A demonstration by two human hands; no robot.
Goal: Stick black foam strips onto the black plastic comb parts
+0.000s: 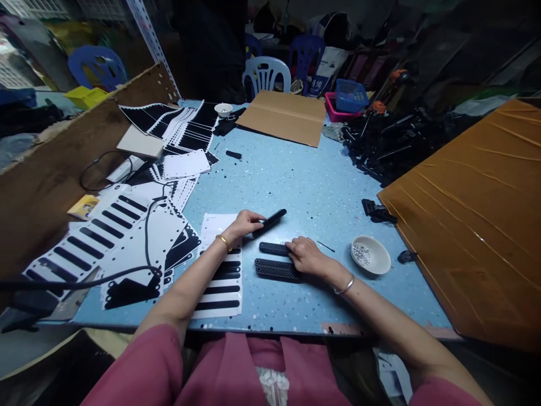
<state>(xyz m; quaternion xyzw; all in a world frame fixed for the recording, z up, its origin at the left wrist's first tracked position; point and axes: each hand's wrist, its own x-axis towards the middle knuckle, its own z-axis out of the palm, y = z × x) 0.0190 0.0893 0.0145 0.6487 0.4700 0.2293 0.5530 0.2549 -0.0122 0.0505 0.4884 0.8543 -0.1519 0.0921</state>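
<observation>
My left hand (244, 223) is closed on one end of a black strip (273, 220), which slants up to the right above the table. Below it, my right hand (305, 254) has its fingers bent over the right end of another black strip (273, 248) lying flat. Two more textured strips (274, 269) lie side by side just under that one, nearer my body. A white sheet with black stickers (224, 289) lies beneath my left wrist. To the right of my right hand, a thin dark stick (326, 246) rests on the table.
A white bowl of small metal pieces (371, 255) stands at the right, before a large brown board (473, 225). Sheets and a black cable (147, 231) crowd the left. Flat cardboard (282, 115) and a black heap (389, 141) lie farther back.
</observation>
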